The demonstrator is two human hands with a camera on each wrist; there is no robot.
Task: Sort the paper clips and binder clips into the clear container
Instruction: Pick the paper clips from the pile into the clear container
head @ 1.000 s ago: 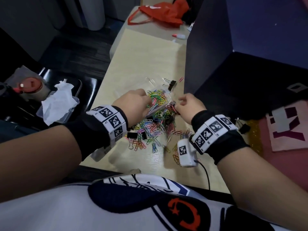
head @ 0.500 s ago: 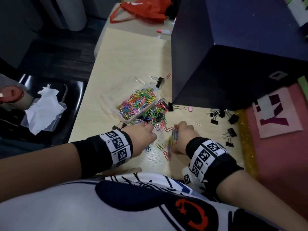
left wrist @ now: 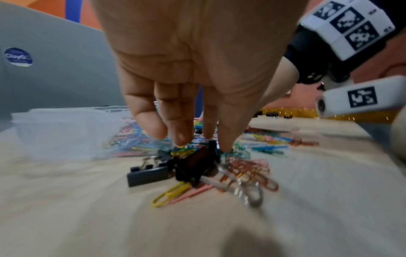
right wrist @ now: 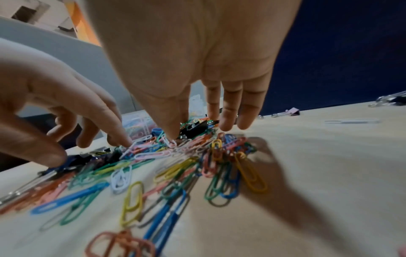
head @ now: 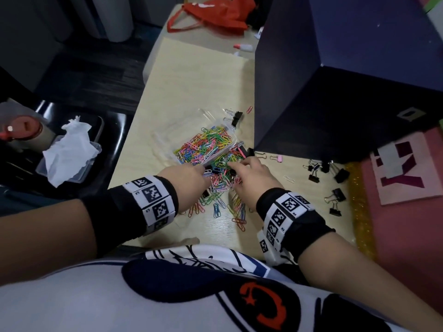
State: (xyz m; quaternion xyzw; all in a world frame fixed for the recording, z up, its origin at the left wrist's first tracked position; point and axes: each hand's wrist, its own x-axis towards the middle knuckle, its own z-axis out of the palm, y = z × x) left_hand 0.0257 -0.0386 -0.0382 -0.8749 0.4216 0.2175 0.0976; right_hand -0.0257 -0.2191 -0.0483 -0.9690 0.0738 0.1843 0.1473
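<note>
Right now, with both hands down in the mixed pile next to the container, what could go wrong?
1. Binder clips lie tangled among the paper clips, so a scoop by the left hand or right hand may mix the two kinds.
2. The clear container sits right behind the pile; a push could shove it.
3. Stray binder clips lie near the table's right edge and may be missed.

A dark blue box (head: pixel 347 80) stands on the right part of the light wooden table (head: pixel 191 75). An orange bag (head: pixel 215 13) lies at the far end. At the left, crumpled white tissue (head: pixel 68 149) fills a small plastic tray (head: pixel 90 164), beside a cup with a red lid (head: pixel 22 125)
</note>
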